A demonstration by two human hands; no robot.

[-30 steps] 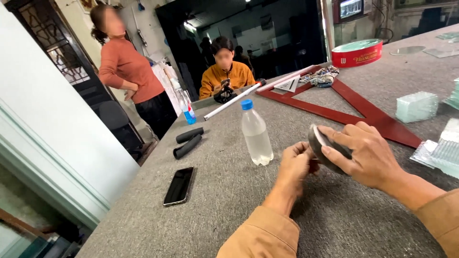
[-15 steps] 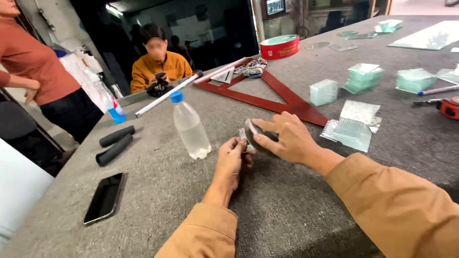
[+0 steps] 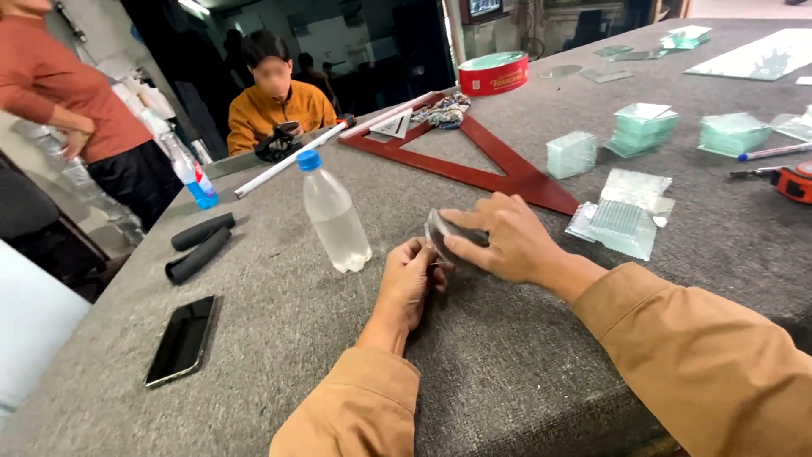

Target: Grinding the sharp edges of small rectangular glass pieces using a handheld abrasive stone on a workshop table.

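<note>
Both my hands meet over the grey carpeted table (image 3: 279,338). My right hand (image 3: 507,241) grips a round disc of clear glass (image 3: 446,241), tilted on edge just above the table. My left hand (image 3: 412,275) is closed at the disc's lower left edge, touching it with its fingertips. Just left of my hands stands a clear plastic water bottle (image 3: 334,216) with a blue cap. A flat stack of small glass pieces (image 3: 622,218) lies to the right of my right hand.
A black phone (image 3: 181,338) and two black handle grips (image 3: 200,245) lie at the left. A red triangular frame (image 3: 474,161), glass stacks (image 3: 643,127), a red round tin (image 3: 493,73) and a tape measure (image 3: 791,182) lie beyond. Two people are at the far left edge.
My head has turned left and dipped a little, so the view shifted. My hands have lowered with the glass disc, closer to the table; both stay on it.
</note>
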